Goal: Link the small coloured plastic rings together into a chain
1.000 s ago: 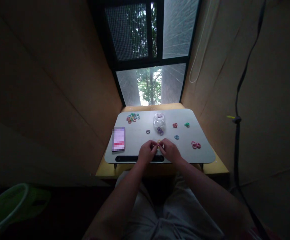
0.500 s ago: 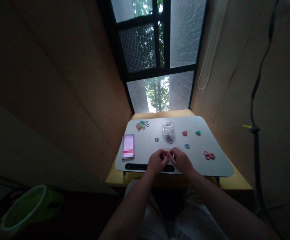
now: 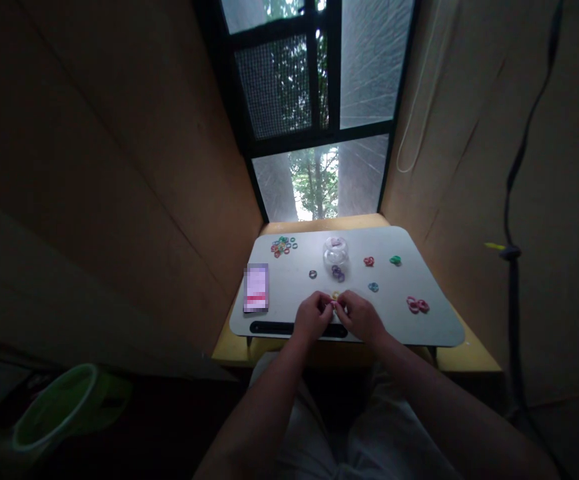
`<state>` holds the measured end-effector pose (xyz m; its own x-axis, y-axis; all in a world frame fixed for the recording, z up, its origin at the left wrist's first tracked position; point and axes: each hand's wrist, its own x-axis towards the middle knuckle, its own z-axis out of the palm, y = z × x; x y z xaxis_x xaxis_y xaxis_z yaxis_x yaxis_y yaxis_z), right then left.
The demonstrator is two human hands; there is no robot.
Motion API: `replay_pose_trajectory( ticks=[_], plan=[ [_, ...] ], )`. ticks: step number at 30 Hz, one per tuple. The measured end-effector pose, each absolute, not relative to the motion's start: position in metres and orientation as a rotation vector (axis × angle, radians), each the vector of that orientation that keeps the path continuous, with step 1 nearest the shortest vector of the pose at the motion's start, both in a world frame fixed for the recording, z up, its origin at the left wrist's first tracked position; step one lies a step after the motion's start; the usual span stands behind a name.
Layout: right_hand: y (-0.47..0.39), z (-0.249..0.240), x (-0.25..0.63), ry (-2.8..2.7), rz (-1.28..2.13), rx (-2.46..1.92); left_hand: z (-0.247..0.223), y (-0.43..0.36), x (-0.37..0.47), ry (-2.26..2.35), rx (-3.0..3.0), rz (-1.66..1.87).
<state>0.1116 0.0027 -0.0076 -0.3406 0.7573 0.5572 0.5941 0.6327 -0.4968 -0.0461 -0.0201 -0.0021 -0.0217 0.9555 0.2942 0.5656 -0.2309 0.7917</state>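
Note:
My left hand [image 3: 314,315] and my right hand [image 3: 360,315] meet at the front middle of the white lap table [image 3: 282,293], fingers closed around a small pink ring. Just beyond the fingertips lies a yellow ring [image 3: 336,295], partly hidden. Purple rings [image 3: 338,273] sit by a clear round jar [image 3: 336,251], and a dark ring [image 3: 312,274] is to their left. On the right are red rings [image 3: 369,261], green rings [image 3: 395,260], blue rings [image 3: 373,287] and pink rings [image 3: 418,305]. A mixed pile of coloured rings [image 3: 282,247] lies at the back left.
A phone [image 3: 256,288] lies on the table's left side, and a black slot [image 3: 272,328] runs along the front edge. Behind stands a window [image 3: 319,180]. A green basket [image 3: 59,407] is on the floor at the lower left. A dark cord [image 3: 513,300] hangs at the right.
The view has tilted slightly, so the table appears a little higher. Pink now shows between my fingertips; both hands stay together in nearly the same place.

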Motion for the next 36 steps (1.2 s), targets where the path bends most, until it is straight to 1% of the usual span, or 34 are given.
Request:
replay_pose_trajectory(
  ticks=[10, 18, 22, 29, 36],
  plan=[
    [0.0057, -0.0063, 0.1122, -2.028, 0.222, -1.097, -0.0015, -0.0154, -0.045, 1.624, 1.755, 1.271],
    [0.0091, -0.0075, 0.1124, -2.04, 0.116, -1.203, -0.0016, -0.0143, -0.0453, 1.655, 1.757, 1.277],
    [0.0073, -0.0064, 0.1136, -2.06, 0.169, -1.169, 0.0002, -0.0165, -0.0458, 1.631, 1.738, 1.284],
    [0.0087, -0.0074, 0.1152, -1.941, 0.281, -1.189, 0.0029, -0.0166, -0.0454, 1.628, 1.707, 1.281],
    [0.0086, -0.0041, 0.1136, -2.033, 0.298, -1.163, 0.0031, -0.0144, -0.0431, 1.652, 1.743, 1.201]
  ],
)
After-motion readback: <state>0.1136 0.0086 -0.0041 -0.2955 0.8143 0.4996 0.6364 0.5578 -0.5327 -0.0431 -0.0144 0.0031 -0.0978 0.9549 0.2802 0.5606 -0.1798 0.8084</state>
